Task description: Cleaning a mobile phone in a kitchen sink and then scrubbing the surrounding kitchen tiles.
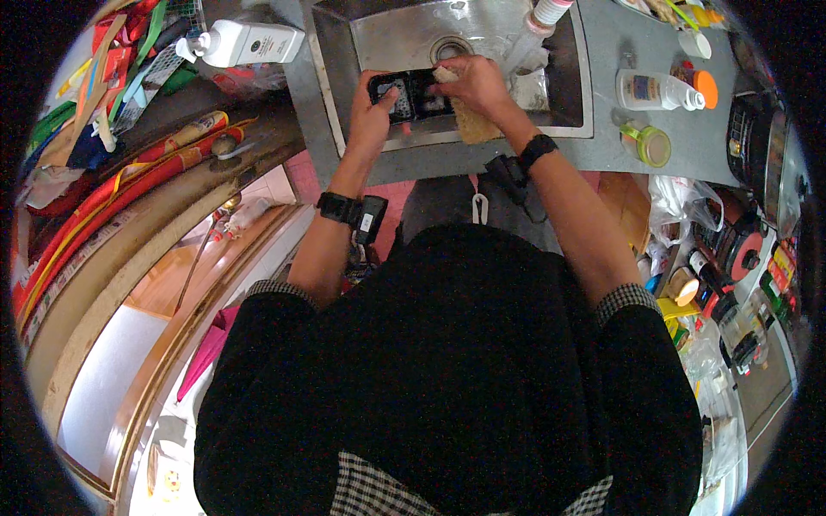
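My left hand grips the left end of a black compartmented container, its thumb inside one compartment with whitish matter, maybe suds. The container is held over the near part of a stainless steel sink. At its right end is my right hand, fingers closed on a beige cloth or sponge, part of which hangs down by the sink's near rim. Beyond the container lies the round drain. A clear bottle or tube with a pink and white top stands at the sink's right side.
White pump bottle lies left of the sink. On the grey counter at right are a white bottle, an orange-lidded jar and a green-lidded glass jar. A plastic bag hangs below the counter's right part.
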`<state>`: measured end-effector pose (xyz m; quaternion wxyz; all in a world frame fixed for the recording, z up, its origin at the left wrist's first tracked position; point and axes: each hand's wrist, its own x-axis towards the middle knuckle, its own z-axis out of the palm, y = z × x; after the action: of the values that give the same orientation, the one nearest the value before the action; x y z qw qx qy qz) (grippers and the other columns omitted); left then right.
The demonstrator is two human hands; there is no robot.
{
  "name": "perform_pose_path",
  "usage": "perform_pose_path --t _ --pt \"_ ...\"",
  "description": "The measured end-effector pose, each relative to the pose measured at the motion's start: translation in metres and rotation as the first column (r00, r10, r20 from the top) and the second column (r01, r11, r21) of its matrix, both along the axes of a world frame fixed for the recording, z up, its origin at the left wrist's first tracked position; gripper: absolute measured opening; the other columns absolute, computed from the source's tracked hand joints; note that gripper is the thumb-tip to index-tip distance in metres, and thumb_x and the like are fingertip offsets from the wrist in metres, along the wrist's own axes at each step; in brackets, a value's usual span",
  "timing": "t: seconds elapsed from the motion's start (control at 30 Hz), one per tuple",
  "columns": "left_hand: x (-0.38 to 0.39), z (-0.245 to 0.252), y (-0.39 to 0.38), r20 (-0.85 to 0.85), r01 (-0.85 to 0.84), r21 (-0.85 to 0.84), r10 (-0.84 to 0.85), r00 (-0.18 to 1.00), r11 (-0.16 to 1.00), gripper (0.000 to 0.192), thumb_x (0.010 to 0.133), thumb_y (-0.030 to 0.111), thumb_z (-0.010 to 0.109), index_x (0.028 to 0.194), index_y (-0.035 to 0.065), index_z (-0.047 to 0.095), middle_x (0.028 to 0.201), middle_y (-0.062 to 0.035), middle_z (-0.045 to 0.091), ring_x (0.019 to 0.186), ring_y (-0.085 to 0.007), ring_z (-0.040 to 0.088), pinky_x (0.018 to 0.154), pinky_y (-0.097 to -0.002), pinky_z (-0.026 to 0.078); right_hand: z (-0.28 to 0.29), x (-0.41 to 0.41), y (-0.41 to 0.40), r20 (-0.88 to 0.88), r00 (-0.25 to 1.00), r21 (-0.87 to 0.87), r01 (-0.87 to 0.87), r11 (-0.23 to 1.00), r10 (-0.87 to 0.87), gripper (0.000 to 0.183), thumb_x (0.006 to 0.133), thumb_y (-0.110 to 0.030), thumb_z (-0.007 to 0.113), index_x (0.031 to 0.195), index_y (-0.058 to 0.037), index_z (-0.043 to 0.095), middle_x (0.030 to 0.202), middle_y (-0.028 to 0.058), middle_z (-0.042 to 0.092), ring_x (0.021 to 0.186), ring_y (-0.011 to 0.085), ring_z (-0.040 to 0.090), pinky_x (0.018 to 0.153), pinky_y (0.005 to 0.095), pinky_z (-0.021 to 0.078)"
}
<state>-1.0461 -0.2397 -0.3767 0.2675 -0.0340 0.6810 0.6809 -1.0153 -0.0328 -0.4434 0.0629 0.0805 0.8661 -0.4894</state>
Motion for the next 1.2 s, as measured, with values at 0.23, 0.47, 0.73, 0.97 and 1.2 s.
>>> perform_pose_path --t 0.23,0.47,0.73,0.97,1.2 --pt "0.002 0.003 -0.003 0.017 -0.015 -0.047 0.016 1.000 0.999 0.021 0.096 -0.002 0.052 0.115 0.0053 0.047 0.095 -0.0113 0.058 0.065 -0.0227 0.063 0.041 -0.0340 0.052 0.012 0.003 -0.008 0.032 0.999 0.045 0.024 0.999 -0.025 0.049 0.068 -0.031 0.082 0.111 -0.0093 0.074 0.098 0.0207 0.071 0.086 0.0333 0.070 0.081 0.0391 0.0544" --pt "0.001 0.004 0.000 0.046 -0.055 -0.046 0.057 0.997 0.997 0.024 0.098 0.004 0.052 0.121 0.0079 0.046 0.104 -0.0100 0.058 0.077 -0.0213 0.065 0.050 -0.0343 0.058 0.028 0.010 -0.022 -0.149 0.945 0.070 0.303 0.951 -0.290 0.048 0.071 -0.030 0.082 0.109 -0.0043 0.068 0.089 0.0216 0.069 0.084 0.0370 0.069 0.075 0.0425 0.0543" --pt "-0.019 0.007 0.007 0.160 0.020 0.009 -0.021 0.987 1.000 0.028 0.102 0.025 0.052 0.128 0.0163 0.047 0.114 -0.0082 0.058 0.089 -0.0222 0.065 0.054 -0.0362 0.060 0.022 0.005 -0.076 -0.229 0.937 -0.095 0.247 0.964 -0.262 0.036 0.075 -0.010 0.073 0.108 0.0018 0.065 0.096 0.0231 0.068 0.088 0.0412 0.066 0.082 0.0473 0.0527" --pt "-0.032 0.001 -0.031 0.013 0.052 -0.141 -0.051 0.999 0.989 0.032 0.097 0.008 0.056 0.128 0.0118 0.046 0.116 -0.0099 0.057 0.092 -0.0257 0.064 0.058 -0.0393 0.064 0.016 0.012 -0.051 -0.339 0.938 0.074 -0.045 0.996 0.068 0.034 0.079 -0.009 0.068 0.112 -0.0027 0.066 0.095 0.0211 0.069 0.083 0.0389 0.066 0.076 0.0440 0.0543" --pt "-0.037 0.004 -0.053 0.084 0.014 -0.092 -0.006 0.996 0.996 0.030 0.099 0.002 0.051 0.127 0.0102 0.042 0.114 -0.0114 0.054 0.094 -0.0258 0.063 0.055 -0.0384 0.063 0.012 -0.017 -0.046 -0.195 0.960 0.211 0.240 0.948 -0.200 0.029 0.080 -0.012 0.069 0.108 -0.0039 0.069 0.092 0.0194 0.069 0.081 0.0396 0.065 0.076 0.0460 0.0531"
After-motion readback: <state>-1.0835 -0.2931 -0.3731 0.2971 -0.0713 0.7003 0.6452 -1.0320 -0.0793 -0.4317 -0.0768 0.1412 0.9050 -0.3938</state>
